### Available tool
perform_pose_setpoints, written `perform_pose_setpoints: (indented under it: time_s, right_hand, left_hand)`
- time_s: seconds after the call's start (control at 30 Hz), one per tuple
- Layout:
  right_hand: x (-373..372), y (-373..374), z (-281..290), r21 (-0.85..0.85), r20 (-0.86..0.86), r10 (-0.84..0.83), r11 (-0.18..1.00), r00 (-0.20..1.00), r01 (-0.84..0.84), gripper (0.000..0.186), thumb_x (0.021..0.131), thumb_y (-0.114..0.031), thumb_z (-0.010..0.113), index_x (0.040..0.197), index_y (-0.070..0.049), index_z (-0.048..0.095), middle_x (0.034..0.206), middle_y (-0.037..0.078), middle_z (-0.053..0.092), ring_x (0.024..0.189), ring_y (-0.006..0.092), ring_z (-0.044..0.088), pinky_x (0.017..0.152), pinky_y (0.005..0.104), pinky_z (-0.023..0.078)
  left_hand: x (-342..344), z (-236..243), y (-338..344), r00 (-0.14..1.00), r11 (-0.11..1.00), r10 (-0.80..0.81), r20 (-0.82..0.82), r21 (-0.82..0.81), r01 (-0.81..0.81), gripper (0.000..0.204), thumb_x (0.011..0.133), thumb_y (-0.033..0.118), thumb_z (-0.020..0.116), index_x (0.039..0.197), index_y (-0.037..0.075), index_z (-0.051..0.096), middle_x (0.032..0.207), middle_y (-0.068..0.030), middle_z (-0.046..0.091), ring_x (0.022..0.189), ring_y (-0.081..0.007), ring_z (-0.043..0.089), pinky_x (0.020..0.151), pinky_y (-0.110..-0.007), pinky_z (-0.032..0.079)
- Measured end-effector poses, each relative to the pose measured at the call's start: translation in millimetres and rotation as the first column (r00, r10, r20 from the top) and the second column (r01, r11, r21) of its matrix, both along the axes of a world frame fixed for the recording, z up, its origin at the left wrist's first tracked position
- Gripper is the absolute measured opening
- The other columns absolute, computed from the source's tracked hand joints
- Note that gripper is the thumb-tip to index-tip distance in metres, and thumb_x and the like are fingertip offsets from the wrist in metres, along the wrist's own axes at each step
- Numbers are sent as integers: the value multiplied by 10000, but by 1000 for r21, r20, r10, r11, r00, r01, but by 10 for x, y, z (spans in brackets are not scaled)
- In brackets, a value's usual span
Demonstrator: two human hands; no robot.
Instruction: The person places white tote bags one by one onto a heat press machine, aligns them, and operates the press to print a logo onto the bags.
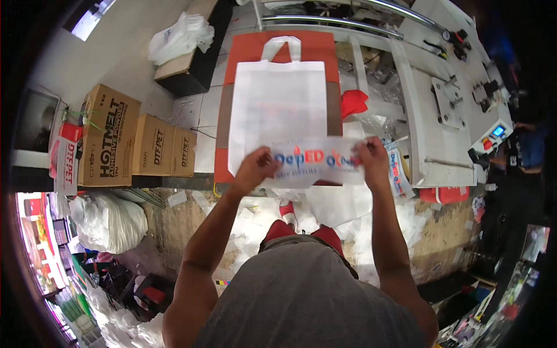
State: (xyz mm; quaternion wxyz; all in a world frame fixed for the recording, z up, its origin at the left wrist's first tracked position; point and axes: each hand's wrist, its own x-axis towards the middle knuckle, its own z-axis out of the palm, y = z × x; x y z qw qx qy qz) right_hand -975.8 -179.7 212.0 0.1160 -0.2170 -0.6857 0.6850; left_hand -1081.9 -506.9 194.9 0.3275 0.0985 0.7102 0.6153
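Between my two hands a translucent transfer film (316, 161) with red and blue lettering is stretched flat. My left hand (256, 169) pinches its left end, and my right hand (372, 159) grips its right end. The film hangs over the lower part of a white tote bag (281, 101), hiding the bag's bottom right corner; I cannot tell whether they touch. The bag lies flat, handles pointing away from me, on an orange-red board (227, 130) with brown side strips. More printed film (397, 174) rests just right of my right hand.
Cardboard boxes (156, 145) stand at the left, with a bulging white sack (109, 223) nearer me. Folded white bags (183, 37) are stacked at the far left. A white press machine (444, 116) with a lit panel is on the right, near a red cloth (353, 103). White scraps litter the floor (174, 217).
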Motion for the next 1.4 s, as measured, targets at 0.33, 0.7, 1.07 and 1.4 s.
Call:
perform_pose_setpoints:
  time_s: [0.33, 0.7, 1.07, 1.4]
  right_hand:
    - [-946, -770, -337, 688, -180, -73, 704, 981, 178, 317, 880, -116, 691, 1157, 4, 594, 1142, 180, 643, 1046, 332, 619, 946, 427, 491]
    - [-874, -1106, -591, 936, 0, 142, 348, 990, -50, 459, 872, -182, 663, 1286, 7, 604, 1388, 161, 530, 1310, 363, 470, 1076, 492, 402]
    - [-842, -1122, -676, 934, 49, 123, 346, 991, -89, 468, 915, -229, 612, 1320, 5, 591, 1448, 149, 490, 1396, 349, 398, 1138, 508, 331]
    - [-823, -1115, -691, 928, -45, 126, 373, 991, -6, 456, 881, -185, 639, 1287, 16, 596, 1396, 170, 522, 1341, 354, 454, 1093, 505, 379]
  left_hand:
    - [-1389, -116, -233, 844, 872, 302, -444, -229, -432, 361, 857, 164, 739, 1174, 9, 666, 875, -126, 746, 773, -184, 723, 705, -309, 562]
    - [-1270, -241, -424, 520, 839, 168, -837, -156, -522, 466, 894, 154, 675, 1325, 16, 564, 1257, -224, 620, 1155, -360, 604, 985, -435, 483]
    - [-774, -544, -510, 369, 815, -158, -916, -332, -475, 439, 902, 190, 606, 1325, 75, 598, 1399, -131, 545, 1291, -388, 481, 1061, -517, 406]
    - [-751, -532, -501, 386, 805, -157, -909, -345, -483, 415, 901, 189, 612, 1307, 106, 630, 1407, -112, 537, 1303, -380, 468, 1066, -522, 405]
